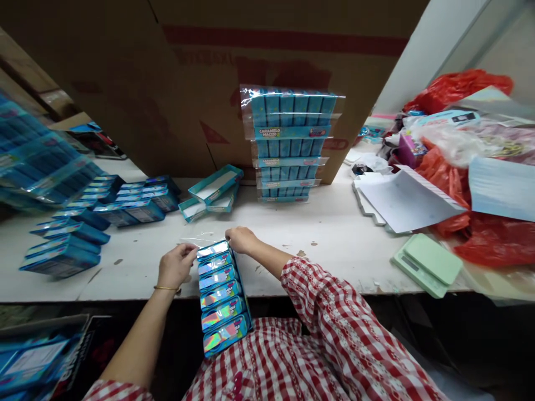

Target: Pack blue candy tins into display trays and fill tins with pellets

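Observation:
A tray of blue, shiny candy boxes [219, 284] lies in a row running from the table's front edge toward my lap, its near end against the checked shirt. Clear plastic film [200, 241] sticks out past its far end, apparently the mouth of a bag around the tray. My left hand [178, 264] pinches this film at the far left corner. At the far right corner, my right hand [241, 240] is closed on the film and touches the tray's end; its fingertips are partly hidden.
Wrapped trays [288, 145] are stacked against a large cardboard carton [188, 100]. Open blue trays [215, 186] lie before it. Loose blue boxes [137, 206] and more wrapped trays [37, 156] stand left. A green scale [428, 264], papers [412, 197] and red bags [489, 239] occupy the right.

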Action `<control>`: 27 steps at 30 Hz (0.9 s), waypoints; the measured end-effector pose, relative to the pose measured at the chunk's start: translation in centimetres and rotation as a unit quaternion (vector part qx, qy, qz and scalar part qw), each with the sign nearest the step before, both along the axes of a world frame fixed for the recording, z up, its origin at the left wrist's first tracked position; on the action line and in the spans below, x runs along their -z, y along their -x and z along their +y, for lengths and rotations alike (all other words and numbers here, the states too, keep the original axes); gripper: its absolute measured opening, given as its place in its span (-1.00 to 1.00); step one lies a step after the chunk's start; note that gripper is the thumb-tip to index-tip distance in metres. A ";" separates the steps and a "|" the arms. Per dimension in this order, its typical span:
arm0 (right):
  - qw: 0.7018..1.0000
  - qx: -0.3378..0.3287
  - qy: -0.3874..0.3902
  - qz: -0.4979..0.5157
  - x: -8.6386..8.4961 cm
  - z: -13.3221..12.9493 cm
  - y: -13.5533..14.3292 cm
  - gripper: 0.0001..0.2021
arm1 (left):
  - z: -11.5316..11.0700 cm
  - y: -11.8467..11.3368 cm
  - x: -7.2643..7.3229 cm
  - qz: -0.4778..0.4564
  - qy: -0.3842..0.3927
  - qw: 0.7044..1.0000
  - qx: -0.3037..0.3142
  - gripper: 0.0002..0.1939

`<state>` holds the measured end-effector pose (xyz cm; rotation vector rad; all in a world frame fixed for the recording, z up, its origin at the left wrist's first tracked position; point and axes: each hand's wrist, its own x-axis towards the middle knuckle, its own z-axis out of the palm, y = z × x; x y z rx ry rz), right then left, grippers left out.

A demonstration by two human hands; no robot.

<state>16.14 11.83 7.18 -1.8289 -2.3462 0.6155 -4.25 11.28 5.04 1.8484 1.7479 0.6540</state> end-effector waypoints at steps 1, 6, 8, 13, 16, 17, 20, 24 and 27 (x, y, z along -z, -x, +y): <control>1.000 -0.012 -0.002 0.001 0.0 0.2 0.0 -0.70 | 0.0 0.0 -0.2 0.026 -0.010 1.000 0.004 -0.69; 0.999 -0.029 -0.015 -0.002 -0.7 0.8 -0.1 -0.71 | -1.1 -0.7 -1.6 0.206 -0.100 0.973 0.003 -0.72; 0.999 -0.022 -0.026 -0.003 -1.0 0.5 -0.1 -0.71 | -1.8 -1.0 -1.8 0.240 -0.141 0.960 0.006 -0.72; 0.996 0.042 -0.077 0.003 -0.5 -1.1 0.1 -0.71 | -2.5 -1.1 -1.4 0.263 -0.221 0.939 0.029 -0.70; 0.995 0.066 -0.075 0.027 -0.3 -1.4 0.0 -0.70 | -2.2 -1.1 -1.1 0.264 -0.249 0.931 0.043 -0.70; 0.995 0.071 -0.070 0.031 -0.4 -1.3 -0.1 -0.71 | -2.1 -1.1 -1.2 0.270 -0.254 0.927 0.052 -0.70; 0.995 0.069 -0.065 0.001 -0.9 -1.2 -0.2 -0.73 | -1.8 -1.5 -1.6 0.299 -0.252 0.917 0.072 -0.71; 0.989 0.043 -0.108 -0.087 -1.3 -2.1 0.0 -0.76 | -2.0 -2.2 -2.2 0.315 -0.234 0.916 0.084 -0.77; 0.978 0.028 -0.158 -0.130 -0.9 -3.0 0.1 -0.77 | -2.2 -2.3 -2.0 0.314 -0.242 0.914 0.086 -0.79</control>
